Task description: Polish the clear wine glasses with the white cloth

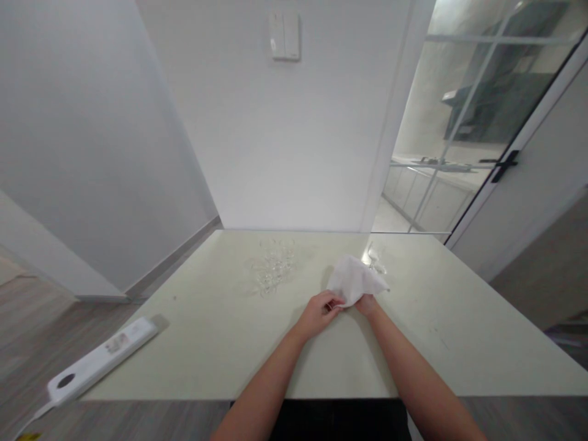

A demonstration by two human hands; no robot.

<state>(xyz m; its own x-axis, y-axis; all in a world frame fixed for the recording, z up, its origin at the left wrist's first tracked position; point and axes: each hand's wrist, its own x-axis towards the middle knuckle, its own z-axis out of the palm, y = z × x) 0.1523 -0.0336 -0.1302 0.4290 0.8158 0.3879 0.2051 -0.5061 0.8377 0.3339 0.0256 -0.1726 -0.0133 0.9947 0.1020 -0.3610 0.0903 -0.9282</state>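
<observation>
A white cloth (pixel 353 278) is bunched up in front of me, over the table. My left hand (pixel 323 311) has its fingers curled and pinches the near left edge of the cloth. Something small and clear seems to show between those fingers, too faint to name. Under the cloth's near right side is my right hand (pixel 366 304); the cloth covers its fingers, so their grip is hidden. Just behind the cloth, to the right, lies clear glassware (pixel 375 262), partly hidden by the cloth. Left of the cloth, several clear glass pieces (pixel 274 264) stand close together.
A pale, glossy table (pixel 206 343) reaches to the white wall (pixel 294 147). A white power strip (pixel 103 358) lies over the table's left edge, its cord hanging off. At the right is a glass-paned door with a black handle (pixel 505 165).
</observation>
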